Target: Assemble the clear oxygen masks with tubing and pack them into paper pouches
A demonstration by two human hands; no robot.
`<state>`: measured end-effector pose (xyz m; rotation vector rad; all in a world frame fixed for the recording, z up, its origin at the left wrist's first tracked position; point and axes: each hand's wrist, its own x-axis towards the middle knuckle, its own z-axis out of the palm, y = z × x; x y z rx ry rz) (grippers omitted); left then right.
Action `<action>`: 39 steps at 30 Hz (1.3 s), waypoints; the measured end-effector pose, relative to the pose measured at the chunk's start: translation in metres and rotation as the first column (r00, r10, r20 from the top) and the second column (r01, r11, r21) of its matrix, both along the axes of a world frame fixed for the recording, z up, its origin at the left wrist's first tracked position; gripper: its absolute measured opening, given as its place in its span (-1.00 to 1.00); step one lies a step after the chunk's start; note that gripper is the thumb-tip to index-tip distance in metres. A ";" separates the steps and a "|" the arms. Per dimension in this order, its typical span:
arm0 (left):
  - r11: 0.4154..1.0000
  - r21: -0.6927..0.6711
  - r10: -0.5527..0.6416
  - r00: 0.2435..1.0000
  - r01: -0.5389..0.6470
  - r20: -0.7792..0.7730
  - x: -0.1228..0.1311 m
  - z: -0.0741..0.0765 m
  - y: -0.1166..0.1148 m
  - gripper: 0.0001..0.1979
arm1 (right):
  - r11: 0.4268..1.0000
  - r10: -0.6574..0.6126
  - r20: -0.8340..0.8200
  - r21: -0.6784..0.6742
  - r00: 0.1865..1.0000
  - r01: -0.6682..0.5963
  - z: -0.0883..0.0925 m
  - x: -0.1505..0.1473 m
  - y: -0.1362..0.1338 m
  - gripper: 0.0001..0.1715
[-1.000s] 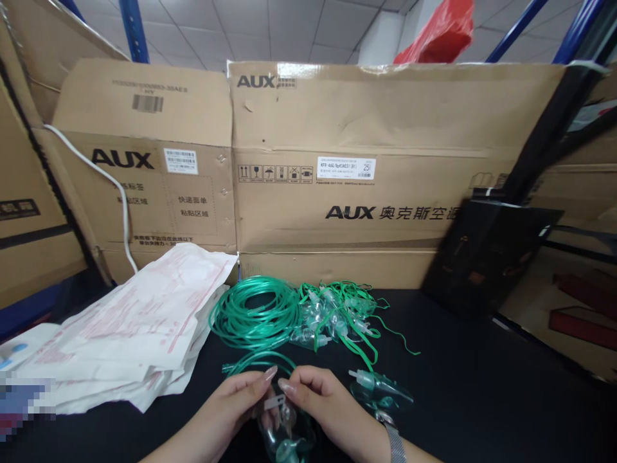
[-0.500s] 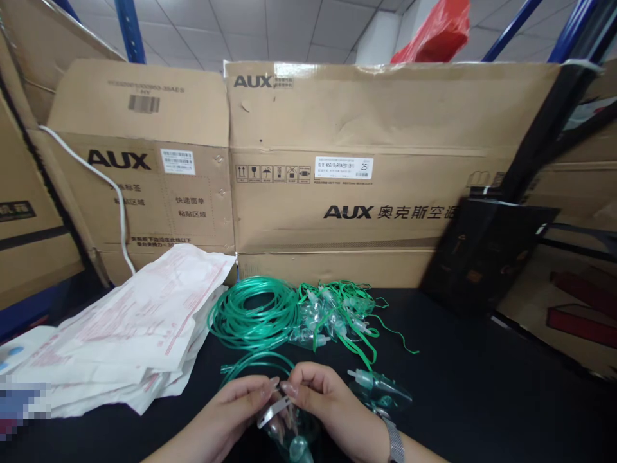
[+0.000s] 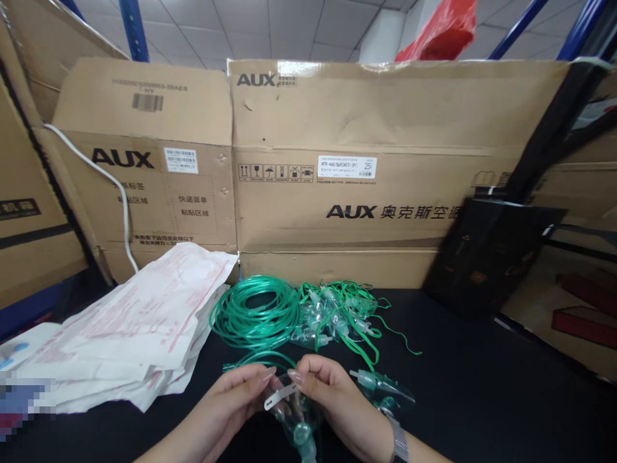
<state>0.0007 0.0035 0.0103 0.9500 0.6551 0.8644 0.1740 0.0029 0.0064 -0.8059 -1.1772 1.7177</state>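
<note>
My left hand (image 3: 236, 402) and my right hand (image 3: 332, 402) meet at the near edge of the black table (image 3: 482, 392). Both pinch a clear green oxygen mask (image 3: 296, 424) by its small white metal nose strip (image 3: 279, 394). Just right of my right hand lies a second mask (image 3: 385, 389). Behind my hands sit a coil of green tubing (image 3: 255, 312) and a tangled pile of masks with green straps (image 3: 342, 315).
A stack of white printed pouches (image 3: 139, 328) lies at the left. Large AUX cardboard boxes (image 3: 357, 167) wall off the back of the table. A black board (image 3: 486, 251) leans at the right. A white cable (image 3: 120, 199) hangs over the left box.
The mask has turned a little in my hands and the white strip has shifted between my fingertips. Everything else on the table is as before.
</note>
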 end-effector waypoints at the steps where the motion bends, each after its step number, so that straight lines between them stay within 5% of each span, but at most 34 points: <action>1: 1.000 0.008 0.001 1.000 -0.001 -0.005 0.000 0.000 0.000 -0.81 | 1.000 -0.003 0.010 0.005 1.000 0.003 0.000 0.000 0.000 -0.63; 12: 0.997 0.064 0.058 0.993 -0.052 -0.106 0.002 -0.003 0.000 -0.81 | 0.999 -0.023 0.177 0.035 0.984 0.017 0.004 -0.004 0.000 -0.55; 18: 0.994 0.029 0.106 0.994 -0.105 -0.010 -0.003 0.001 0.002 -0.83 | 0.972 -0.144 0.319 0.225 0.937 0.073 0.005 0.001 0.004 -0.56; 24: 0.995 0.094 -0.030 0.991 0.017 0.132 -0.001 0.004 -0.002 -0.75 | 0.999 0.018 0.093 0.034 0.996 -0.021 0.002 0.004 0.002 -0.60; 28: 0.972 0.190 -0.159 0.983 0.140 0.087 0.008 -0.004 -0.003 -0.71 | 0.999 0.041 0.011 0.018 0.999 -0.041 -0.003 0.000 0.003 -0.60; 33: 0.991 0.133 0.017 0.999 -0.012 -0.036 0.006 -0.009 0.000 -0.80 | 0.976 -0.013 0.350 0.208 0.937 -0.064 0.006 0.011 0.012 -0.62; 35: 0.989 0.104 0.112 0.990 -0.102 -0.089 0.002 -0.005 0.001 -0.82 | 0.865 -0.289 0.520 0.501 0.804 -0.013 0.015 0.024 0.019 -0.74; 36: 0.987 0.093 0.139 0.984 -0.128 -0.113 0.001 -0.002 0.001 -0.83 | 0.737 -0.459 0.564 0.674 0.687 -0.061 0.018 0.032 0.022 -0.76; 37: 0.986 0.085 0.156 0.979 -0.145 -0.134 0.000 0.001 0.001 -0.83 | 0.606 -0.588 0.582 0.777 0.562 -0.171 0.021 0.039 0.025 -0.69; 39: 0.985 0.076 0.167 0.971 -0.157 -0.168 0.000 0.006 0.001 -0.83 | 0.432 -0.744 0.566 0.813 0.355 -0.391 0.024 0.051 0.032 -0.59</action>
